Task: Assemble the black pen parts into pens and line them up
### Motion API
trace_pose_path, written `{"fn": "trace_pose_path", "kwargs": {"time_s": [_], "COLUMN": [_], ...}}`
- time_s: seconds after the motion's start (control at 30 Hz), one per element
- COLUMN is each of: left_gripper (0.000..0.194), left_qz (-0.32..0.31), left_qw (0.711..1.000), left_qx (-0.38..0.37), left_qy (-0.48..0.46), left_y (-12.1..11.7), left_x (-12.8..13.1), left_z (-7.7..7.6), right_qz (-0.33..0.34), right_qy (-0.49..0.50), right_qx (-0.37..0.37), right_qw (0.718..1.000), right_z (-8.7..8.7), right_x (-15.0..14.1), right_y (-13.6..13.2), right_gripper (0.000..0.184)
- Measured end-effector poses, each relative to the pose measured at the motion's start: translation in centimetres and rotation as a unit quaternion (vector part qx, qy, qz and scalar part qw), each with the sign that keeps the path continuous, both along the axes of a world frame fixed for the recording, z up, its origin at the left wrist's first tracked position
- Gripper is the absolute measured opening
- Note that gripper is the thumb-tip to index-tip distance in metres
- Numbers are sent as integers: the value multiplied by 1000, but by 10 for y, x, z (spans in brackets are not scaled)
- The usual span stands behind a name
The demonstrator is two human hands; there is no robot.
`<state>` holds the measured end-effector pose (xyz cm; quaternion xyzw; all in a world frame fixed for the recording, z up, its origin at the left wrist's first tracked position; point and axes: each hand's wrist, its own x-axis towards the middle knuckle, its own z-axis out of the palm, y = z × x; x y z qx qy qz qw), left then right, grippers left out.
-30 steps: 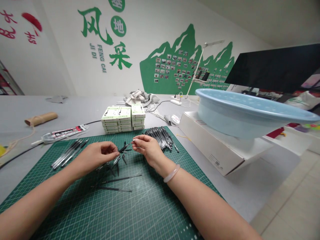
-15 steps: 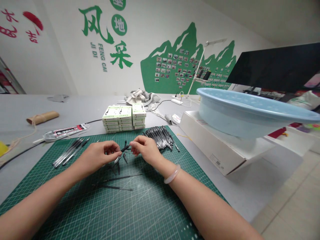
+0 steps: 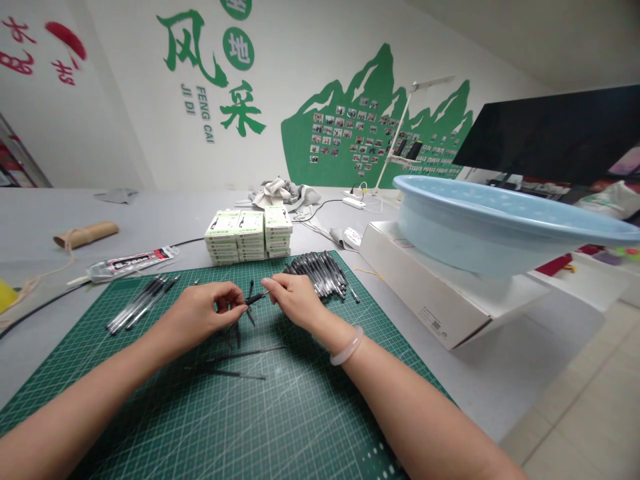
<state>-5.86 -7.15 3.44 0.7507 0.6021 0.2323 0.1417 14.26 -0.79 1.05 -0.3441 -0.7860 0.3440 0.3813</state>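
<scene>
Over the green cutting mat [image 3: 320, 400], my left hand [image 3: 213, 308] pinches a pen [image 3: 255, 299] by its barrel, its black grip section sticking out to the right. At that pen's tip end, my right hand [image 3: 293, 297] has thumb and forefinger closed; the small end between them is mostly hidden. Beneath the hands lie several small dark pen parts [image 3: 234, 335]. Nearer to me are thin dark refills [image 3: 235, 375]. A dense row of black pens [image 3: 320, 275] lies beyond my right hand, and several clear pens [image 3: 143, 303] rest left of my left hand.
Stacked small green-and-white boxes [image 3: 247, 237] stand at the mat's far edge. On the right, a blue basin [image 3: 465, 233] sits on a white carton [image 3: 425, 293]. A plastic pen packet [image 3: 131, 263] and a brown roll [image 3: 86, 235] lie at left. Grey cloth [image 3: 285, 195] is behind.
My right hand has shifted slightly right, and a little more of the pen's tip end shows between the hands. My left hand keeps its hold on the pen.
</scene>
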Motion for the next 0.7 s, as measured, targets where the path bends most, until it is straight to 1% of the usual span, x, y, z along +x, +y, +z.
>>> {"fn": "trace_pose_path", "kwargs": {"time_s": [0.03, 0.1, 0.17, 0.2, 0.23, 0.3, 0.37, 0.4, 0.47, 0.53, 0.57, 0.63, 0.7], "left_gripper": [24, 25, 25, 25, 25, 26, 26, 26, 26, 26, 26, 26, 26], "left_qz": [0, 3, 8, 9, 10, 11, 12, 13, 12, 13, 13, 11, 8], "left_qw": [1000, 1000, 1000, 1000, 1000, 1000, 1000, 1000, 1000, 1000, 1000, 1000, 1000], "left_qx": [2, 0, -3, -4, -3, 5, 15, 17, 16, 11, 10, 10, 10], "left_qy": [2, 1, -2, -2, -2, -1, 0, 1, 4, 10, 12, 16, 16], "left_y": [0, 0, 0, -1, -1, -1, -1, 0, 1, 1, 1, 0, -2], "left_x": [1, 1, 2, 2, 2, 3, 2, 2, 1, -1, -1, 0, 3], "left_z": [0, 0, 0, 0, 0, 0, -1, -1, -2, -4, -4, -5, -5], "right_qz": [1, 21, 35, 31, 18, -14, -20, -11, 20, 43, 46, 33, 17], "right_qy": [9, 41, 50, 40, 23, -7, -4, 11, 39, 42, 33, 13, 5], "right_qx": [-14, -54, -63, -50, -30, 6, 0, -19, -55, -53, -36, 4, 19], "right_qw": [1000, 997, 996, 997, 999, 1000, 1000, 1000, 997, 997, 998, 999, 1000], "right_z": [-1, -2, -3, -3, -3, -3, -3, -2, -2, -2, -2, -1, -1], "right_x": [0, -1, -1, -2, -2, -2, -2, -1, -1, -1, -1, -1, -2], "right_y": [0, 0, 1, 1, 2, 2, 2, 2, 1, 0, 0, -1, -1], "right_gripper": [39, 27, 15, 15, 19, 31, 37, 35, 23, 11, 10, 16, 22]}}
